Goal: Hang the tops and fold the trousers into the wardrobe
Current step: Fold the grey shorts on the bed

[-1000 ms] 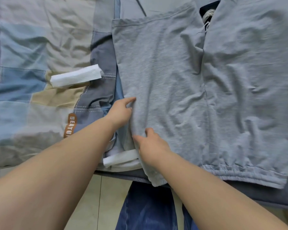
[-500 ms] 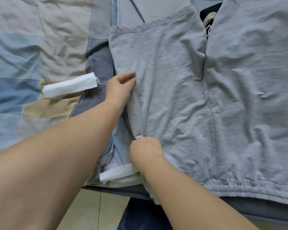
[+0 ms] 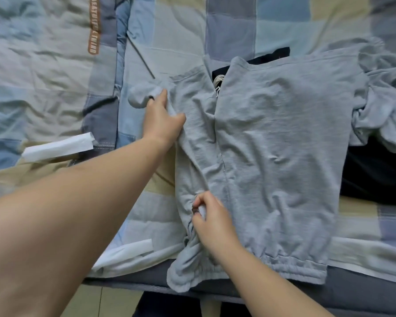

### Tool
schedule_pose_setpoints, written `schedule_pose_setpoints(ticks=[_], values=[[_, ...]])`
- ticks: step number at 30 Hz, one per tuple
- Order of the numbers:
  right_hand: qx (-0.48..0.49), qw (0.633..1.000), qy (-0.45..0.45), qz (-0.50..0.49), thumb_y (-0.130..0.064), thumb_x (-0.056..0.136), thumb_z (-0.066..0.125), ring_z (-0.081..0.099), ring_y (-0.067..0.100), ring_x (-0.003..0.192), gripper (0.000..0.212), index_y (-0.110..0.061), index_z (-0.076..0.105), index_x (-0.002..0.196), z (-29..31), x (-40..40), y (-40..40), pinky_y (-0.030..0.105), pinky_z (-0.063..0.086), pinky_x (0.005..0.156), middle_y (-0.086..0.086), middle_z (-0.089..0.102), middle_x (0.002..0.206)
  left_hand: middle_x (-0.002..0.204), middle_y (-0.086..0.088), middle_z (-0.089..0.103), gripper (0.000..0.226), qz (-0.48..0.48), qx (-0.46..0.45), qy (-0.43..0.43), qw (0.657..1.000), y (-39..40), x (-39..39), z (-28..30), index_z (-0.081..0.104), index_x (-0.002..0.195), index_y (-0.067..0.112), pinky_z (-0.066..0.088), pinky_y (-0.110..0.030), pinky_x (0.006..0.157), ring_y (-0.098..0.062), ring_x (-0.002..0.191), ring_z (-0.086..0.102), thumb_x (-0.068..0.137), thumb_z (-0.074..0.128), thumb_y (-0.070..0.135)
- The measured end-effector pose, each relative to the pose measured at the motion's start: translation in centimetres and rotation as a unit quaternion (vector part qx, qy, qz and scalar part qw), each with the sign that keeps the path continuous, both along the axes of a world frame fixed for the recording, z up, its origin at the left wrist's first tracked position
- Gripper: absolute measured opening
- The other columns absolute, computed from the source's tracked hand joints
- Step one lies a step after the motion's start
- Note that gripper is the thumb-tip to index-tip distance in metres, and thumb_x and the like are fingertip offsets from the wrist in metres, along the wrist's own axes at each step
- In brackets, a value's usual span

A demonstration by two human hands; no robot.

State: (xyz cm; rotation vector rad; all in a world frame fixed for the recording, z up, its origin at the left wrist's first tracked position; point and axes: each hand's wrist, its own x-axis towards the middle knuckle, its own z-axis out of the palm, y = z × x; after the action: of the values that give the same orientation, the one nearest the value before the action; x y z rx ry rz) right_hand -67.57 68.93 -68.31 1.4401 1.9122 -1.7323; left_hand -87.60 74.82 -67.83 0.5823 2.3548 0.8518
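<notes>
Grey sweat trousers (image 3: 279, 156) lie spread on the bed, waistband at the near edge, legs pointing away. My left hand (image 3: 162, 120) grips the outer edge of the left leg near its far end, and a fold of fabric bunches beside my fingers. My right hand (image 3: 210, 220) pinches the same edge of the trousers lower down, near the waistband, where the cloth is gathered into wrinkles. A white drawstring (image 3: 217, 82) shows between the two legs at the far end.
A patchwork quilt (image 3: 55, 76) in blue, grey and beige covers the bed. A dark garment (image 3: 375, 172) lies under the trousers at right, with more grey clothing (image 3: 389, 110) crumpled beyond it. White paper strips (image 3: 57, 147) lie at left. The tiled floor (image 3: 114, 303) shows below the bed's edge.
Both hands have closed on the left edge of the trousers and drawn it up and inward. The left hand has slid farther along the leg. The view has pulled back.
</notes>
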Motion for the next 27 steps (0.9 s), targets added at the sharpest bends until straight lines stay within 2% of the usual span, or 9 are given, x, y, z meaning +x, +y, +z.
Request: schedule_pose_setpoints(ticks=[2, 6, 11, 16, 18, 20, 22, 24, 27], values=[[0.011, 1.0, 0.015, -0.009, -0.003, 0.088, 0.045, 0.053, 0.009, 0.082, 0.03, -0.031, 0.051, 0.076, 0.1, 2.1, 1.4, 0.017, 0.043, 0.071, -0.005, 0.052, 0.1, 0.153, -0.009, 0.027, 0.073, -0.018, -0.004, 0.027, 0.999, 1.5, 1.6, 0.6, 0.024, 0.15, 0.015, 0.026, -0.022, 0.108, -0.02, 0.14, 0.029, 0.087, 0.06, 0.019], [0.011, 0.999, 0.025, -0.03, 0.003, 0.087, 0.041, 0.053, -0.002, 0.083, 0.047, -0.036, 0.056, 0.067, 0.3, 6.8, 4.5, 0.002, 0.036, 0.07, -0.006, 0.054, 0.095, 0.156, -0.009, 0.021, 0.074, -0.096, -0.018, 0.107, 0.989, 5.4, 5.3, 1.9, 0.022, 0.151, 0.012, 0.022, -0.025, 0.111, -0.019, 0.144, 0.021, 0.088, 0.06, 0.02], [0.003, 0.988, 0.061, -0.142, 0.004, 0.091, 0.044, 0.048, -0.027, 0.092, 0.05, -0.042, 0.062, 0.096, 0.5, 13.5, 9.0, -0.005, 0.033, 0.078, -0.017, 0.061, 0.108, 0.158, -0.004, 0.017, 0.076, -0.2, -0.007, 0.127, 0.971, 12.1, 12.2, 2.8, 0.018, 0.152, 0.015, 0.028, -0.03, 0.108, -0.019, 0.142, 0.023, 0.089, 0.059, 0.024], [0.027, 0.972, 0.05, -0.229, -0.007, 0.095, 0.049, 0.048, -0.019, 0.093, 0.036, -0.037, 0.06, 0.113, -0.7, 20.2, 12.7, -0.004, 0.037, 0.075, -0.02, 0.057, 0.116, 0.161, -0.004, 0.003, 0.076, -0.297, -0.027, 0.118, 0.947, 17.9, 19.1, 2.7, 0.01, 0.152, 0.015, 0.035, -0.034, 0.104, -0.02, 0.144, 0.022, 0.093, 0.056, 0.022], [0.022, 0.969, 0.035, -0.244, -0.008, 0.095, 0.049, 0.052, -0.015, 0.079, 0.035, -0.036, 0.06, 0.114, -1.1, 22.1, 13.6, 0.006, 0.047, 0.073, -0.021, 0.057, 0.111, 0.161, -0.004, 0.001, 0.073, -0.322, -0.042, 0.133, 0.937, 19.2, 21.5, 2.2, 0.008, 0.152, 0.015, 0.039, -0.034, 0.1, -0.022, 0.142, 0.026, 0.094, 0.052, 0.018], [0.013, 0.962, 0.01, -0.272, -0.009, 0.094, 0.052, 0.05, -0.007, 0.064, 0.027, -0.033, 0.057, 0.105, -1.5, 23.7, 13.8, 0.01, 0.045, 0.062, -0.021, 0.057, 0.096, 0.16, -0.006, -0.001, 0.071, -0.341, -0.059, 0.144, 0.927, 20.0, 23.7, 1.6, 0.007, 0.152, 0.012, 0.039, -0.033, 0.1, -0.023, 0.141, 0.028, 0.096, 0.05, 0.016], [0.003, 0.951, -0.015, -0.308, -0.013, 0.091, 0.059, 0.049, -0.001, 0.072, 0.02, -0.023, 0.049, 0.104, -2.1, 24.7, 13.5, 0.011, 0.039, 0.059, -0.012, 0.054, 0.093, 0.16, -0.008, -0.001, 0.071, -0.349, -0.072, 0.143, 0.923, 20.5, 24.9, 1.0, 0.007, 0.152, 0.011, 0.038, -0.033, 0.102, -0.025, 0.14, 0.031, 0.096, 0.05, 0.015], [-0.03, 0.944, -0.018, -0.329, -0.017, 0.086, 0.067, 0.052, 0.003, 0.083, 0.033, -0.021, 0.041, 0.107, -3.2, 25.8, 13.0, 0.013, 0.039, 0.064, -0.004, 0.054, 0.099, 0.159, -0.008, -0.001, 0.075, -0.359, -0.083, 0.14, 0.919, 21.0, 25.5, 0.4, 0.005, 0.152, 0.013, 0.037, -0.034, 0.101, -0.027, 0.139, 0.032, 0.094, 0.053, 0.015], [-0.117, 0.951, -0.016, -0.286, -0.027, 0.081, 0.073, 0.057, -0.002, 0.089, 0.045, -0.027, 0.039, 0.11, -4.2, 27.1, 12.0, 0.015, 0.047, 0.067, -0.01, 0.059, 0.101, 0.16, -0.002, -0.006, 0.086, -0.388, -0.073, 0.119, 0.911, 21.6, 25.7, -0.5, 0.001, 0.152, 0.023, 0.041, -0.031, 0.093, -0.028, 0.133, 0.04, 0.089, 0.058, 0.013]])
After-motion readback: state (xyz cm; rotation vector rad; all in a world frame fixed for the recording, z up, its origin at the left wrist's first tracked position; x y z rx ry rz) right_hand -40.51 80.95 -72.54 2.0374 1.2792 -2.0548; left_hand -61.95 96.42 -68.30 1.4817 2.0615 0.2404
